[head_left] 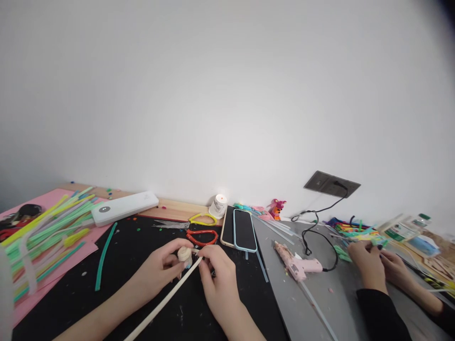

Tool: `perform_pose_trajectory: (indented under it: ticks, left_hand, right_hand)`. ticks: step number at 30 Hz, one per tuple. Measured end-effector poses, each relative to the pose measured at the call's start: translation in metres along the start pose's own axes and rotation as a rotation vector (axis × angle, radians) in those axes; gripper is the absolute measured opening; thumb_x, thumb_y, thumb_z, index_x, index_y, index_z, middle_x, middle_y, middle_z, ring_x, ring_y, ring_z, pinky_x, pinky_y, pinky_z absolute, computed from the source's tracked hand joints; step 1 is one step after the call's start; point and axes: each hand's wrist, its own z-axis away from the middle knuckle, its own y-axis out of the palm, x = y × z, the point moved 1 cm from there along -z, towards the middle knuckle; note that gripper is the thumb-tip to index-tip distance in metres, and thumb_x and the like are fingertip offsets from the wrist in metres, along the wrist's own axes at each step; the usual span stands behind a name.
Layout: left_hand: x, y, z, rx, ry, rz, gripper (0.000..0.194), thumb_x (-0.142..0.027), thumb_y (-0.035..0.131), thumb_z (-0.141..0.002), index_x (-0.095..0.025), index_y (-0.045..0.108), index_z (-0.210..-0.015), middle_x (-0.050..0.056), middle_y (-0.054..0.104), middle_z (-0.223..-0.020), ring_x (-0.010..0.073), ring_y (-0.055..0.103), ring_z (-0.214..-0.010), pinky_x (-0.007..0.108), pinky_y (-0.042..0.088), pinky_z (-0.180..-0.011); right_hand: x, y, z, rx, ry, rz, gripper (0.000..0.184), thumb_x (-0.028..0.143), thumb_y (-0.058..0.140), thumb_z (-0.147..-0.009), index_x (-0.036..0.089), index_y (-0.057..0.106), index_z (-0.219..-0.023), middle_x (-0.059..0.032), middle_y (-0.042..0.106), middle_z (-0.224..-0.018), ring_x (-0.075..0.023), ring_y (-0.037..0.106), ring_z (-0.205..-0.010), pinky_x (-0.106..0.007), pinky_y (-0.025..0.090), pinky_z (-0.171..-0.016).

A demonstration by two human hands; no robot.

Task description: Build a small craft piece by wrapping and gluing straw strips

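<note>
The left hand (159,271) has its fingers and thumb closed around a small cream coil (185,254), their far sides hidden behind it. The right hand (221,284) pinches a cream strip (165,301) between thumb and forefinger, close beside the coil; whether the two join is hard to make out. The strip slants from those fingertips toward the person's left, nearly straight, and is cut off by the lower edge.

Just beyond the hands lie red handles (202,237) and yellow handles (203,219)—which of them the grey blades (171,224) belong to, I cannot tell. Behind stands a white cup (218,206), its inside out of sight. Beside it, a blue-edged phone (245,230) partly covers another phone (227,230).

Farther right, a pink glue gun (296,265) points its nozzle away and leftward, a clear stick (316,305) running from its back. Near the edge, a co-worker's hands (369,264) hold something small and green, mostly hidden—and the green-capped bottle (401,230) behind has unclear contents.
</note>
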Motion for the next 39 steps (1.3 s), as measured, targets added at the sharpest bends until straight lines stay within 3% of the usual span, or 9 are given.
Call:
perform_pose_trajectory:
  ticks: [7,15,19,21,25,32,39]
  left_hand:
    - [0.0028,-0.0044,-0.0034,-0.058,0.011,0.063,0.023,-0.021,0.068,-0.070,-0.021,0.054,-0.088,-0.004,0.059,-0.079,0.0143,0.059,-0.073,0.025,0.047,-0.068]
    - [-0.0020,-0.0055,-0.0020,-0.163,0.120,-0.011,0.015,-0.030,0.062,-0.078,-0.021,0.056,-0.089,-0.002,0.060,-0.082,0.0172,0.060,-0.078,0.028,0.049,-0.072]
    - [-0.0033,-0.0045,-0.0021,-0.233,0.141,0.033,0.026,-0.026,0.065,-0.074,-0.022,0.055,-0.097,0.001,0.063,-0.095,0.0216,0.064,-0.090,0.033,0.051,-0.081]
    - [-0.0032,-0.0041,-0.0020,-0.217,0.104,0.045,0.032,-0.027,0.065,-0.073,-0.022,0.054,-0.103,0.003,0.064,-0.101,0.0234,0.064,-0.095,0.035,0.051,-0.085]
    - [-0.0027,-0.0041,-0.0011,-0.149,0.050,0.007,0.026,-0.030,0.063,-0.076,-0.020,0.056,-0.098,0.004,0.068,-0.096,0.0247,0.065,-0.094,0.036,0.051,-0.085]
    - [-0.0025,-0.0048,0.0003,-0.089,0.099,-0.099,0.018,-0.025,0.058,-0.079,-0.021,0.057,-0.097,0.001,0.067,-0.087,0.0201,0.065,-0.081,0.030,0.052,-0.072]
    - [-0.0065,-0.0032,0.0019,-0.088,0.120,-0.124,0.014,-0.027,0.061,-0.077,-0.021,0.060,-0.090,0.001,0.065,-0.084,0.0210,0.065,-0.081,0.029,0.052,-0.069]
  right_hand:
    - [0.0005,0.0004,-0.0009,0.060,-0.066,0.026,0.023,0.006,0.047,-0.086,0.020,0.063,-0.094,-0.0055,0.062,-0.096,-0.0151,0.059,-0.090,-0.026,0.048,-0.082]
    - [0.0054,0.0003,0.0003,0.106,-0.106,0.078,0.021,0.009,0.048,-0.087,0.021,0.063,-0.096,-0.0052,0.064,-0.097,-0.0159,0.059,-0.091,-0.028,0.049,-0.083]
    - [0.0086,-0.0006,-0.0005,0.133,-0.114,0.069,0.021,0.008,0.048,-0.086,0.022,0.061,-0.095,-0.0050,0.063,-0.097,-0.0163,0.058,-0.091,-0.029,0.048,-0.084]
    - [0.0087,-0.0009,-0.0008,0.138,-0.118,0.057,0.021,0.007,0.048,-0.086,0.021,0.061,-0.095,-0.0052,0.063,-0.097,-0.0165,0.058,-0.092,-0.029,0.048,-0.084]
    - [0.0070,-0.0013,0.0002,0.110,-0.111,0.019,0.022,0.005,0.048,-0.085,0.021,0.059,-0.095,-0.0062,0.063,-0.100,-0.0168,0.058,-0.095,-0.029,0.047,-0.085]
    - [0.0078,-0.0030,0.0013,0.063,-0.120,-0.019,0.023,0.004,0.045,-0.085,0.021,0.058,-0.094,-0.0059,0.063,-0.096,-0.0167,0.059,-0.091,-0.030,0.049,-0.082]
    - [0.0062,-0.0032,0.0004,0.041,-0.105,-0.045,0.024,0.004,0.043,-0.086,0.022,0.057,-0.095,-0.0051,0.062,-0.093,-0.0166,0.059,-0.088,-0.029,0.049,-0.079]
